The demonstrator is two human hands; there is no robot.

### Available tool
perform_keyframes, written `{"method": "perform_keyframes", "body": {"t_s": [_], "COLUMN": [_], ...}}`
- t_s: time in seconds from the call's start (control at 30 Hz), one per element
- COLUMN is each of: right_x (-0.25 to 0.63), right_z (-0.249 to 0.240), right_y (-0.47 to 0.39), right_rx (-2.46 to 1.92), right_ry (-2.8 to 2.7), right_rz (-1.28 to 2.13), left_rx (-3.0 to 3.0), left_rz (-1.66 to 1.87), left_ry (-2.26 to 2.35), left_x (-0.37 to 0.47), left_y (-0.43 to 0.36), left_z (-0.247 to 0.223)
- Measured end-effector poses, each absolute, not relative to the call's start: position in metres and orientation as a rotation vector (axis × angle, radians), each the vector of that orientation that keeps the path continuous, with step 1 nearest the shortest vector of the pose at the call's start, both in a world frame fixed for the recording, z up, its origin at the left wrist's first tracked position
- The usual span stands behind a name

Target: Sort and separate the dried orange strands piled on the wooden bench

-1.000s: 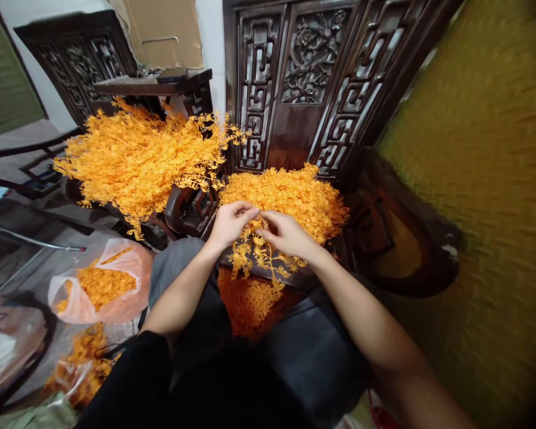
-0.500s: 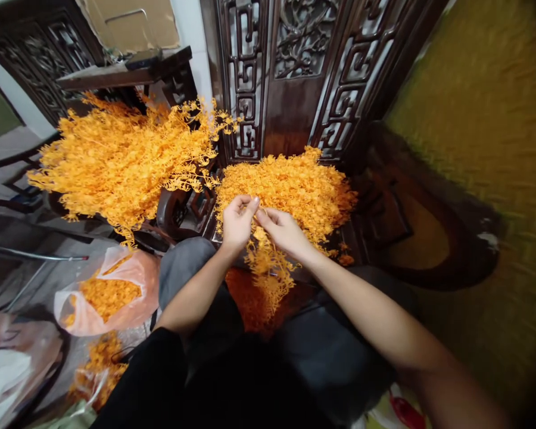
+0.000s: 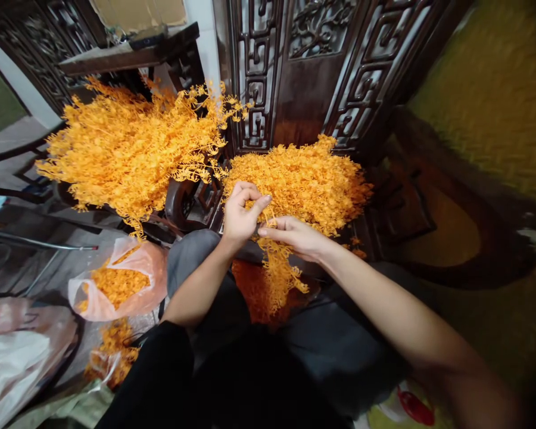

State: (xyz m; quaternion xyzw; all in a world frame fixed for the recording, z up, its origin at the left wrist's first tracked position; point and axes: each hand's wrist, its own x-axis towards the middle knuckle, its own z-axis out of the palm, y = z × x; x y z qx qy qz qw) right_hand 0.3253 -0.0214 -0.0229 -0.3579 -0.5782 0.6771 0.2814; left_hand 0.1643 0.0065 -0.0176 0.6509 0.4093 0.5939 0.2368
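My right hand (image 3: 297, 237) is closed, thumb and fingers pinching a strand of orange artificial flowers (image 3: 280, 277) that hangs below it between my knees. Just above and to the left, my left hand (image 3: 242, 214) is pinched, its thumb and fingertips at the upper end of the same strand. A thin orange piece shows between the two hands; the exact grip of the left fingertips is partly hidden. Behind both hands, a thick heap of the same orange flowers (image 3: 304, 182) lies on a dark wooden chair seat.
A second large orange pile (image 3: 129, 155) rests on a chair at the left. Below it are an open pinkish plastic bag (image 3: 156, 268) holding orange pieces, more orange flowers (image 3: 116, 345) and a clear bag (image 3: 18, 357). A carved chair back (image 3: 306, 89) rises ahead.
My hands have drawn slightly apart, the right one now lower, with more of the strand's top showing between them. The view has shifted a little.
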Motion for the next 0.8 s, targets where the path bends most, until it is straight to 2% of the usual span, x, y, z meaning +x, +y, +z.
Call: {"method": "perform_keyframes", "body": {"t_s": [0.23,0.53,0.7,0.8], "right_x": [0.326,0.325,0.325,0.321], "right_z": [-0.024,-0.018,-0.019,-0.029], "right_y": [-0.026,-0.029,-0.03,-0.031], "right_rx": [-0.774,-0.843,-0.914,-0.956], "right_ry": [-1.59,-1.49,-1.569,-1.618], "right_rz": [1.894,2.112,2.037,1.877], "left_rx": [1.769,1.783,1.772,1.752], "left_rz": [1.781,1.869,1.866,1.831], "left_ry": [1.154,1.189,1.254,1.3], "left_x": [0.157,0.153,0.153,0.154], "left_y": [0.014,0.018,0.02,0.023], "left_z": [-0.02,-0.02,-0.02,-0.023]}}
